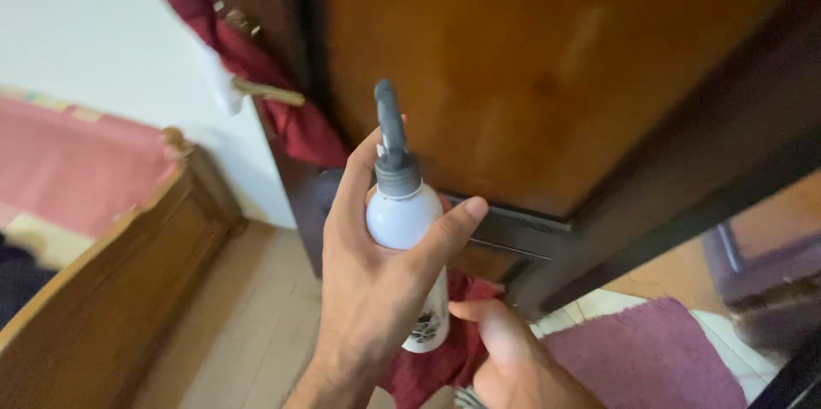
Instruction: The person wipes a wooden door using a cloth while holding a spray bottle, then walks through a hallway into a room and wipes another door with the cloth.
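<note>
Nearest us, our left hand (376, 289) wraps around a white spray bottle (410, 238), its grey nozzle pointing toward twelve o'clock at the brown wooden door (530, 58). At four o'clock from the bottle, our right hand (513, 358) grips a dark red cloth (449, 349). Further right, a purple rug (650, 358) lies on the floor.

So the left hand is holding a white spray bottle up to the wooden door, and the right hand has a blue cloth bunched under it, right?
Nearly. The head view shows the cloth is dark red, not blue. The rest holds: the left hand grips the white spray bottle in front of the wooden door, and the right hand holds the cloth bunched just below the bottle.
</note>
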